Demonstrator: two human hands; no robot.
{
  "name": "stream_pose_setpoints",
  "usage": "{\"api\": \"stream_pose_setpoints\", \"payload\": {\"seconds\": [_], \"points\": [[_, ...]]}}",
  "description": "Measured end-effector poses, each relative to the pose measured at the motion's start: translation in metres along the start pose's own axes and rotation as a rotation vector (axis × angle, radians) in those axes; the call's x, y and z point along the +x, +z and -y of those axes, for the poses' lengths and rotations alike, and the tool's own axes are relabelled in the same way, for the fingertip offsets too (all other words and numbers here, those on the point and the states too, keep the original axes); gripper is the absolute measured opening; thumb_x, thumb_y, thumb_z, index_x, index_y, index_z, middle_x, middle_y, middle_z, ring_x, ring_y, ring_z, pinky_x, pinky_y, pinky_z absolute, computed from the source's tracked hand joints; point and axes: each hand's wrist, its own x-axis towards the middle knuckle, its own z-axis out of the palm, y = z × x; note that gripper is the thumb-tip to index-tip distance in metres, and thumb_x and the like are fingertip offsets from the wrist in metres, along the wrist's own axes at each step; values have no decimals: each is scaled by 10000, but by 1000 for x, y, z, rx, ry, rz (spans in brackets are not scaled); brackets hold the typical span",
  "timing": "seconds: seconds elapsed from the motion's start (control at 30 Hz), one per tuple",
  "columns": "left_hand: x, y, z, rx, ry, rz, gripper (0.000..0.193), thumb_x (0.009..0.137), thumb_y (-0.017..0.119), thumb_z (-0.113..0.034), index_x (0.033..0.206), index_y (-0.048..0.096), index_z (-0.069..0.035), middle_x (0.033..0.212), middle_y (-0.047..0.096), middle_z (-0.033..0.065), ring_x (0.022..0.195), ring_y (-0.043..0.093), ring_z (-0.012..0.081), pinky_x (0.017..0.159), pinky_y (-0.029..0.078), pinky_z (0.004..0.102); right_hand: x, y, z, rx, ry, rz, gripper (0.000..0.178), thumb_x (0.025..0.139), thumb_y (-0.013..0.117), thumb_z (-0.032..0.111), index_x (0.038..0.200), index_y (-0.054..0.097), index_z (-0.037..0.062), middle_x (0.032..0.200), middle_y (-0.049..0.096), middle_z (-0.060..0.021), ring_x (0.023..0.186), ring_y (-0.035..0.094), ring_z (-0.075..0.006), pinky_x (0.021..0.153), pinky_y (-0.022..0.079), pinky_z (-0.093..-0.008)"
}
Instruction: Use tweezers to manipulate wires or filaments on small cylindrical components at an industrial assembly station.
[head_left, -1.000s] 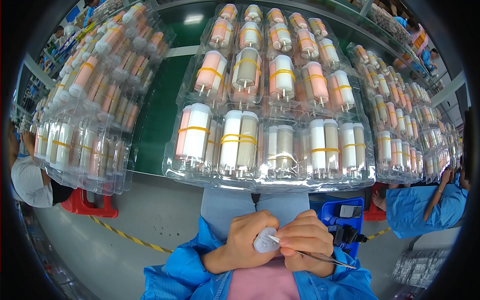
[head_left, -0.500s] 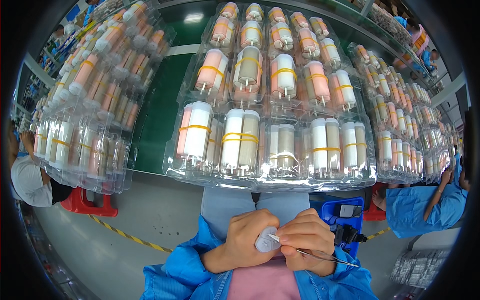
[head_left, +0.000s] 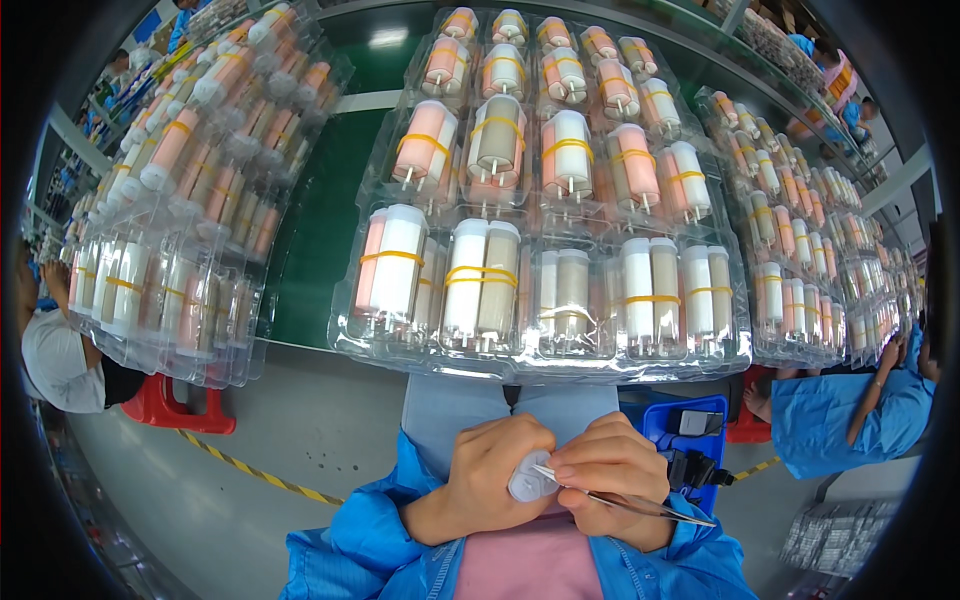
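Close to my body, my left hand [head_left: 488, 474] is wrapped round a pale grey piece, whose round end face [head_left: 526, 484] points up out of the fist. The rest of that piece is hidden by my fingers. In my right hand [head_left: 617, 468] is a pair of metal tweezers [head_left: 652, 510], pinched between thumb and fingers. Its tips lie at the round face, and its rear end sticks out to the lower right. Whether the tips grip anything is too small to tell.
Beyond my lap, stacked clear plastic trays [head_left: 430, 352] hold pink, white and grey cylinders bundled with yellow bands. More such stacks flank them on the left [head_left: 160, 345] and right [head_left: 800, 350] of the green table [head_left: 310, 240]. A blue bin [head_left: 650, 412] stands by my right side. People sit at both sides.
The tweezers have turned slightly in my right hand and their legs show more broadly. Both hands stay nearly in place, and the pale grey piece is tilted a little differently.
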Motion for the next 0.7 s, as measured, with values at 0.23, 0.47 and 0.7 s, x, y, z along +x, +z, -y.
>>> {"api": "stream_pose_setpoints", "payload": {"seconds": [0.23, 0.47, 0.7], "points": [[0, 2, -1, -52, -51, -2, 274, 604, 748, -13, 801, 558, -31, 678, 556, 95, 538, 568, 248, 473, 438, 309, 1, -1, 2, 71, 84, -4, 109, 753, 743, 71, 836, 699, 16, 828, 698, -109, 705, 660, -232, 627, 494, -316], [-2, 4, 1, -69, -59, 1, 264, 616, 747, -7, 797, 557, -34, 673, 551, 87, 534, 562, 242, 471, 433, 306, -3, -2, 1, 68, 68, -12, 129, 746, 753, 78, 841, 693, 15, 828, 697, -113, 704, 659, -233, 627, 495, -321], [0, 2, -2, -45, -79, -1, 273, 616, 748, -12, 811, 558, -32, 688, 558, 93, 543, 567, 253, 478, 441, 313, -1, -1, 0, 91, 96, -26, 132, 760, 754, 93, 842, 692, 11, 840, 691, -123, 680, 649, -232, 606, 493, -310]]}}
